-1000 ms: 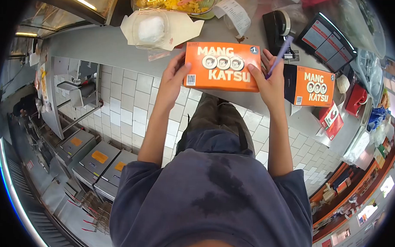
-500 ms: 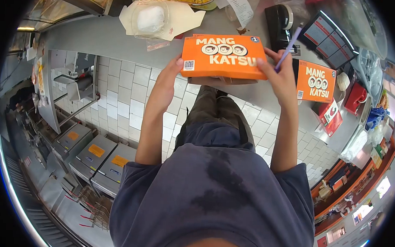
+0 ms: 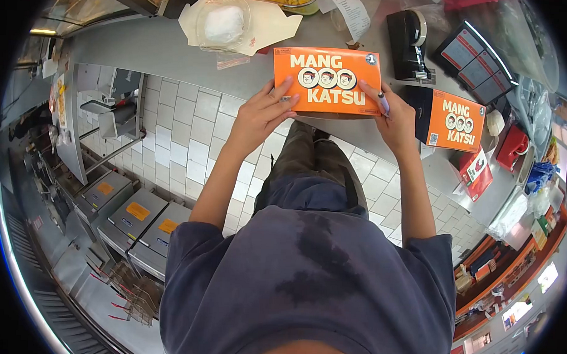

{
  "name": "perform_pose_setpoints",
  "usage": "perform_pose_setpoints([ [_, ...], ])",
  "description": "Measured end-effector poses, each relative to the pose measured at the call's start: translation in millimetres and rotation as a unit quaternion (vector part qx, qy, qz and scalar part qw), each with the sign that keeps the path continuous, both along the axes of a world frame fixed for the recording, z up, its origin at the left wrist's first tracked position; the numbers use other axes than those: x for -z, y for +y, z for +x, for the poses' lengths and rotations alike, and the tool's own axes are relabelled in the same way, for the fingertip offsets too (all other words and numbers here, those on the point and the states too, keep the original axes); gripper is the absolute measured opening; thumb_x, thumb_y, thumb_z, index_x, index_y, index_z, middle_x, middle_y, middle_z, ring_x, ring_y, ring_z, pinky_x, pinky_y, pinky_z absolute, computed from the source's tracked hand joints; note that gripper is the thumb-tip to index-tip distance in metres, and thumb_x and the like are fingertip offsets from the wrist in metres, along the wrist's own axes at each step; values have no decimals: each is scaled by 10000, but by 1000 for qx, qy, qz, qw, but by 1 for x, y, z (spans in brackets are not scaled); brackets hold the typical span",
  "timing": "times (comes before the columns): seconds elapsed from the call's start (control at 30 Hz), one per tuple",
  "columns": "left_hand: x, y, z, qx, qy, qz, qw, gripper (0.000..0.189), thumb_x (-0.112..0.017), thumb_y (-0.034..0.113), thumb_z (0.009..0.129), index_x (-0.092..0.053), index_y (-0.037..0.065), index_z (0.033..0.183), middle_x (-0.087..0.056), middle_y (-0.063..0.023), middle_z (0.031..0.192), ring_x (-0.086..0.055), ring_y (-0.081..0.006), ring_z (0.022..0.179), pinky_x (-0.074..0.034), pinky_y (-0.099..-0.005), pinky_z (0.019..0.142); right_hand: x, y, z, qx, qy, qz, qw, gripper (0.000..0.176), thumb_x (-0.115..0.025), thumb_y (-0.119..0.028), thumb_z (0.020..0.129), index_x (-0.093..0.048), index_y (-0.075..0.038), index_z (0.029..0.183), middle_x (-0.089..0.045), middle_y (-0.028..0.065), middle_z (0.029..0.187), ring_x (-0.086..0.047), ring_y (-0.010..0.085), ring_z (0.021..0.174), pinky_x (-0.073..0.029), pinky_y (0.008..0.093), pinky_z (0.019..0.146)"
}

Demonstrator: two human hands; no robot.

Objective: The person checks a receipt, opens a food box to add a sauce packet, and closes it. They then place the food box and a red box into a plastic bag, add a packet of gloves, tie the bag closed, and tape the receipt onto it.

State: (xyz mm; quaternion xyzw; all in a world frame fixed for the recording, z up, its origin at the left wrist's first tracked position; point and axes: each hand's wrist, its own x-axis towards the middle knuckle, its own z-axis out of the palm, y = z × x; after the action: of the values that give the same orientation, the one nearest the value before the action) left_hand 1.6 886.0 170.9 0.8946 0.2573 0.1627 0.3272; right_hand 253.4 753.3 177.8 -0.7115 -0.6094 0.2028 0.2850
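Note:
In the head view, an orange cardboard food box (image 3: 328,103) printed "MANG KATSU" is held between my two hands at the counter's edge. My left hand (image 3: 260,117) grips its lower left corner, fingers spread over the printed face and covering the corner's print. At the right end, my right hand (image 3: 398,122) is closed on the box, the thumb on the face. A lavender pen (image 3: 385,104) is also tucked between that hand's fingers. Another orange box (image 3: 457,127) of the same print stands on the counter just right of my right hand.
A clear container with something white (image 3: 223,24) rests on cream paper at the back left. Behind the box lie a curled receipt (image 3: 348,14) and a black tape dispenser (image 3: 408,50). A dark-screened device (image 3: 475,62) and a red tape dispenser (image 3: 512,144) are at right. Lidded metal units (image 3: 132,221) stand lower left.
My left hand has shifted from the box's left edge to its lower left corner, fingers now over the face. The pen has swung down in my right hand. The box's face appears taller.

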Motion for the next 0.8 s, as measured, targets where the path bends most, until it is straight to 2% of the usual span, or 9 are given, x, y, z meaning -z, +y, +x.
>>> perform_pose_setpoints([
  [0.13, 14, 4, 2, 20, -58, 16, 998, 390, -684, 180, 733, -594, 114, 1106, -469, -102, 1272, -425, -335, 1173, -464, -358, 848, -17, -1, -10, -3, 166, 71, 984, 509, -577, 4, 738, -460, -59, 1229, -597, 135, 1015, -496, 345, 1093, -426, 386, 828],
  [0.2, 29, -8, 15, -191, -253, -307, 897, 495, -650, 200, 798, -447, 62, 1228, -473, -158, 1208, -448, -286, 1142, -452, -335, 841, -5, -6, -11, -4, 141, 48, 989, 558, -567, -4, 757, -376, -49, 1279, -558, 143, 1098, -434, 329, 1161, -402, 389, 867],
  [0.27, 29, -12, 21, -251, -232, -367, 865, 549, -634, 229, 811, -370, 41, 1253, -469, -162, 1163, -467, -258, 1105, -451, -318, 822, 9, -11, -18, -2, 114, 27, 993, 615, -557, -11, 776, -291, -39, 1330, -519, 151, 1181, -372, 313, 1229, -378, 392, 907],
  [0.33, 21, -13, 25, -308, -209, -426, 825, 608, -618, 257, 823, -294, 19, 1279, -465, -166, 1117, -485, -230, 1069, -450, -302, 804, 19, -10, -34, 105, 220, 64, 968, 285, -565, -72, 824, -293, -53, 907, -319, 184, 1383, -248, 316, 1305, -360, 332, 907],
  [0.37, 10, -12, 22, -309, -127, -446, 831, 630, -578, 327, 833, -265, 31, 1293, -460, -153, 1127, -479, -227, 1075, -423, -317, 847, 29, -13, -39, 106, 218, 65, 968, 285, -565, -72, 824, -293, -53, 907, -319, 184, 1383, -248, 316, 1305, -360, 332, 907],
  [0.43, 3, -11, 16, -308, -44, -462, 830, 657, -537, 398, 844, -236, 42, 1307, -455, -140, 1136, -473, -224, 1081, -395, -332, 890, 40, -15, -48, 204, 406, 116, 883, 659, -564, -82, 832, -109, 53, 1289, -279, 239, 1360, -224, 304, 1309, -371, 322, 922],
  [0.6, 16, -13, -2, -264, -93, -588, 759, 772, -692, 336, 724, -308, -46, 1274, -519, -121, 1062, -531, -151, 920, -447, -258, 720, 32, -27, -50, 277, 544, 71, 789, 369, -583, -74, 820, -274, -63, 1021, -378, 242, 1287, -359, 258, 1223, -386, 312, 896],
  [0.77, 29, -51, -33, -182, -113, -594, 775, 703, -688, 176, 634, -384, -43, 1229, -537, -118, 1092, -540, -172, 965, -443, -282, 815, 34, -49, -50, 237, 569, 50, 786, 317, -584, -33, 802, -301, -121, 916, -489, 153, 1176, -462, 188, 1096, -350, 302, 889],
  [0.8, 37, -64, -41, -214, -195, -639, 712, 684, -651, 145, 630, -382, -37, 1232, -531, -122, 1114, -533, -198, 1005, -430, -311, 863, 40, -54, -48, 229, 589, 32, 774, 333, -609, -108, 806, -289, -107, 895, -505, 171, 1159, -440, 209, 1119, -383, 302, 846],
])
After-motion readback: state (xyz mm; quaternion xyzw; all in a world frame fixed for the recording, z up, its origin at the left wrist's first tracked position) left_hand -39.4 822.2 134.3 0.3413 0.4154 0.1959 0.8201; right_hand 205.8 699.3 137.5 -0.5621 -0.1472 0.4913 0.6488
